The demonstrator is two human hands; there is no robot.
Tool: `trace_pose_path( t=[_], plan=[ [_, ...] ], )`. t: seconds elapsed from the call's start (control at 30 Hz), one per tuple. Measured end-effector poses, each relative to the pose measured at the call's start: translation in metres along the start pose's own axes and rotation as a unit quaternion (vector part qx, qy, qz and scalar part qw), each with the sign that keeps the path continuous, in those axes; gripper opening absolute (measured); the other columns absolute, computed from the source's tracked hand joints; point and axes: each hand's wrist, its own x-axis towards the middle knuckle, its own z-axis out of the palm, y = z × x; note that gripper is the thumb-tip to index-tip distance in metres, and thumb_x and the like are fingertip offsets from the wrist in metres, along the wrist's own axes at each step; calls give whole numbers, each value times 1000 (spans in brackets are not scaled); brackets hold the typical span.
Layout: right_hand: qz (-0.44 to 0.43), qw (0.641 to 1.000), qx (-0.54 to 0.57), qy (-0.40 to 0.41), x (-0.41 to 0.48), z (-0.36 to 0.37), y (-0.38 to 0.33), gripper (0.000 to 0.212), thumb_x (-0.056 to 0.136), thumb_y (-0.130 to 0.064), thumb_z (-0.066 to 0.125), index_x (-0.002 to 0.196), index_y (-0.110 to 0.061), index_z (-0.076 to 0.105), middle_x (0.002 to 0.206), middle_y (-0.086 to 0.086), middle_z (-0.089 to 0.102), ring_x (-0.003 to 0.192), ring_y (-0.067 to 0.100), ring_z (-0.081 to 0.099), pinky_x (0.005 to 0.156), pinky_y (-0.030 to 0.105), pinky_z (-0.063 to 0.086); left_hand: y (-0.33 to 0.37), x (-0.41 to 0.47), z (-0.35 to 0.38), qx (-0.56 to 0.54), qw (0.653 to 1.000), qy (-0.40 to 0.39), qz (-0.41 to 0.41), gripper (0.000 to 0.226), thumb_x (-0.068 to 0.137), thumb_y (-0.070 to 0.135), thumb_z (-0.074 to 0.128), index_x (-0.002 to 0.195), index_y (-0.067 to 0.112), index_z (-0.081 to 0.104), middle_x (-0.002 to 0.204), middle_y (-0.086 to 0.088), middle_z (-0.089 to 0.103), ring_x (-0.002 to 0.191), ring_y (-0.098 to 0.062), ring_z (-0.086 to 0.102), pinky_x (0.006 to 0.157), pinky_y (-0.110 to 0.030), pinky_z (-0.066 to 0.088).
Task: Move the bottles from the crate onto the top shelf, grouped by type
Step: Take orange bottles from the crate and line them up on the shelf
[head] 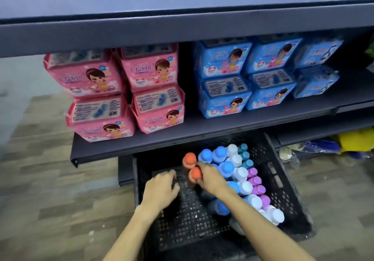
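A black plastic crate stands on the floor under the shelving. Its right half holds several bottles with blue caps, white caps, purple caps and teal caps. Two orange-capped bottles stand near the crate's middle, one at the back and one in front. My right hand grips the front orange-capped bottle at its cap. My left hand hovers over the crate's bare left part, fingers apart, holding nothing. The top shelf's front edge runs across the upper view; its surface is hidden.
The middle shelf carries stacked pink packs on the left and blue packs on the right. Yellow and blue bagged items lie low on the right. Wood-pattern floor lies left of the crate.
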Motion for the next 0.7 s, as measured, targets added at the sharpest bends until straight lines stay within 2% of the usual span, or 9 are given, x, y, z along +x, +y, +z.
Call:
trace_pose_path(
  t=[0.17,0.3,0.4,0.53,0.63,0.7],
  plan=[
    [11,999,-33,-18,12,19,-1,54,92,-13,55,143,-21,38,123,15,58,106,37,61,86,45,53,-5,-1,11,2,1000,-1,2,19,89,41,49,101,26,51,89,9,60,84,-19,62,64,-33,49],
    [33,998,-49,-10,18,33,-3,67,92,-11,56,152,-23,28,127,17,52,110,40,59,87,43,51,-13,-8,20,3,1000,-11,-4,20,89,41,48,102,26,50,90,8,60,86,-20,63,64,-34,49],
    [33,997,-76,-3,21,45,-3,61,92,-10,54,149,-21,35,126,15,53,108,39,60,85,43,50,-18,-16,30,3,1000,-21,-18,21,90,40,49,103,25,50,91,7,60,87,-21,63,64,-33,47],
    [19,993,-113,-7,24,51,-5,48,86,-20,65,132,-24,52,122,8,56,107,34,62,82,38,50,-12,-15,38,-2,999,-20,-34,21,90,40,49,103,23,48,92,4,61,86,-23,63,65,-34,50],
    [11,992,-126,-1,26,54,-6,51,82,-24,69,130,-24,53,119,6,60,107,31,63,81,38,51,-7,-13,40,-8,999,-22,-33,20,91,39,48,104,23,48,91,4,61,85,-23,63,64,-35,51],
    [6,992,-127,-4,30,59,-7,49,81,-19,67,128,-25,53,119,6,62,109,31,63,81,39,52,-9,-16,45,-13,999,-19,-38,21,91,38,47,106,24,49,91,5,62,85,-23,63,64,-35,50]
  ],
)
